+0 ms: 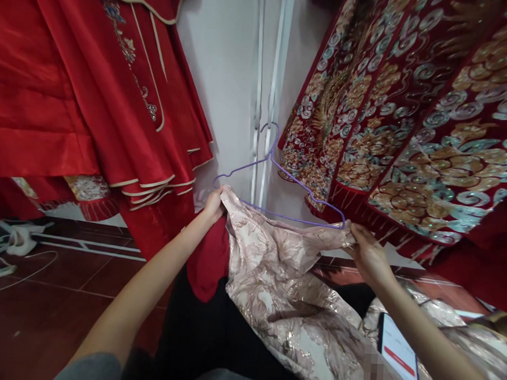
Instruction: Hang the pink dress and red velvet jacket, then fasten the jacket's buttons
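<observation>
A pale pink brocade dress point(270, 264) with a shiny floral pattern is stretched between my hands and drapes down over my lap. My left hand point(213, 204) pinches its upper left corner, by the left end of a purple wire hanger point(306, 191). At the upper right corner, my right hand point(367, 250) has its fingers closed on the cloth beside the hanger's right end. The hanger stands upright behind the dress's top edge, its hook near the wall. A phone point(399, 352) with a lit screen lies on the shiny fabric under my right forearm.
Red satin garments point(63, 89) with pale trim hang at the left. Dark red skirts point(414, 119) with sequined flowers and fringe hang at the right. White vertical rails point(268, 71) run up the wall between them. Shoes point(21, 240) and a pale cord point(40, 278) lie on the left floor.
</observation>
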`<state>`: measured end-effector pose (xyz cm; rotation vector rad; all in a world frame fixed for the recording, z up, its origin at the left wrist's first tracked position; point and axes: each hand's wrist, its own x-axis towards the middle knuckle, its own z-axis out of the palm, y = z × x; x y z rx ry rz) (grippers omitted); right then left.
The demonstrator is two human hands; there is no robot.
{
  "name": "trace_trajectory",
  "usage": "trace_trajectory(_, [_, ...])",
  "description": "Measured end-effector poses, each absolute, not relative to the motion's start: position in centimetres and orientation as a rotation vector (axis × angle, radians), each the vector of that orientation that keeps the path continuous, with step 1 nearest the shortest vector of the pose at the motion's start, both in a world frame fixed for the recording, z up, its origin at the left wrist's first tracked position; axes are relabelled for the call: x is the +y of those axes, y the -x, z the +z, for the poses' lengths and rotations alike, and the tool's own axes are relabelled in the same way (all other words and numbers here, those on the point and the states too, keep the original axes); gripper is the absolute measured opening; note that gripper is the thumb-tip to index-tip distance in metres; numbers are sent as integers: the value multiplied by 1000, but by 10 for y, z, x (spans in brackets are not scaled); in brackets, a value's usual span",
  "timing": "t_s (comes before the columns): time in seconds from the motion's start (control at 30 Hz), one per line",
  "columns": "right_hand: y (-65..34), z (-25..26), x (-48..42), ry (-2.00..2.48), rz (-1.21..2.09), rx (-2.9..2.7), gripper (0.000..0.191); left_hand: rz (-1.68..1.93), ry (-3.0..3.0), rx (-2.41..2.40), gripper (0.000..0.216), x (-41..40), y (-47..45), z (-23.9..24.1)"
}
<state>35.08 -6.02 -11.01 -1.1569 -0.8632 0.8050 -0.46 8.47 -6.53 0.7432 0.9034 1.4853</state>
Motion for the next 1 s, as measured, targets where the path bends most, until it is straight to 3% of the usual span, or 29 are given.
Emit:
trace_trajectory(0.3, [-357,-92,-70,1138,821,-744,41,1586,-756,896,7,83,6,-72])
trace_trajectory(1.0, [-361,-87,-78,1088,780,-711,40,1610,-731,810,14,90,9,-83])
